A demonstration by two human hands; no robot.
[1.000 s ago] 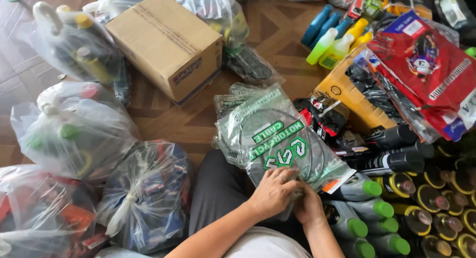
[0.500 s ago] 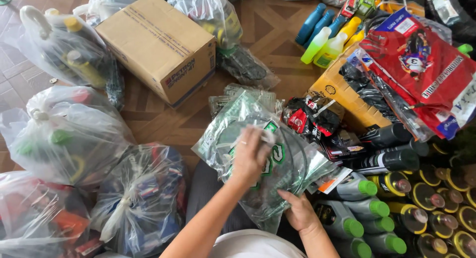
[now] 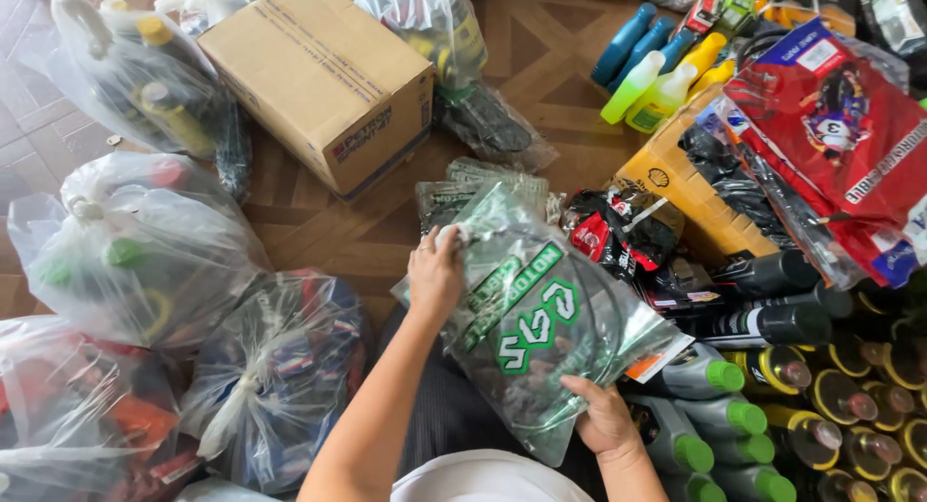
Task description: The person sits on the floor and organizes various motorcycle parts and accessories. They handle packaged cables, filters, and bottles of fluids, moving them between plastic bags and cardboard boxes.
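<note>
Clear plastic packets [image 3: 541,319] with green lettering, each holding a coiled cable, are held as a stack over the person's lap. The left hand [image 3: 435,275] is closed on the stack's upper left corner; the right hand [image 3: 603,420] is clamped on its lower edge. More such packets [image 3: 463,188] lie on the floor just beyond.

Five tied translucent bags [image 3: 145,251] stand to the left, packed with bottles and boxed goods. One closed cardboard box [image 3: 328,77] sits behind them, a further bag [image 3: 425,19] beside it. A yellow carton [image 3: 676,183] at right holds black packets under red packets [image 3: 830,125]. Grey bottles with green caps [image 3: 705,415], at least six, lie just right of the stack; black bottles [image 3: 772,294] lie above them, gold-capped ones [image 3: 850,405] beyond. Four blue and green bottles [image 3: 647,68] lie farther back.

Brown patterned tile floor [image 3: 560,68] bears everything.
</note>
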